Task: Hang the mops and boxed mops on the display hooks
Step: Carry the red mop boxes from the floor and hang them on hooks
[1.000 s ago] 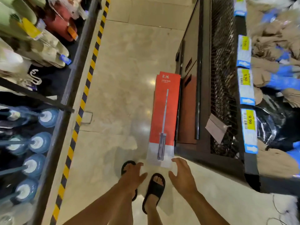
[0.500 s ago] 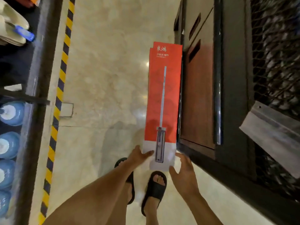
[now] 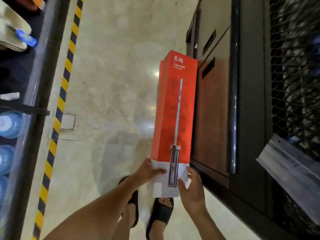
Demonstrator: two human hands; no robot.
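Contact with the box [image 3: 174,108] had just been made: a second earlier both hands hovered short of its near end, and now they clasped it. The left hand [image 3: 147,171] lay fingers-flat across the white panel; the right hand [image 3: 193,188] cupped the opposite edge, so the box sat held between them. Judged from this, pickup had begun and hanging remained undone. Beyond the grip, the long orange carton stretched away over the floor [image 3: 110,84], close beside the cabinet [image 3: 213,118], printed with a mop picture; a second carton edge showed beneath.
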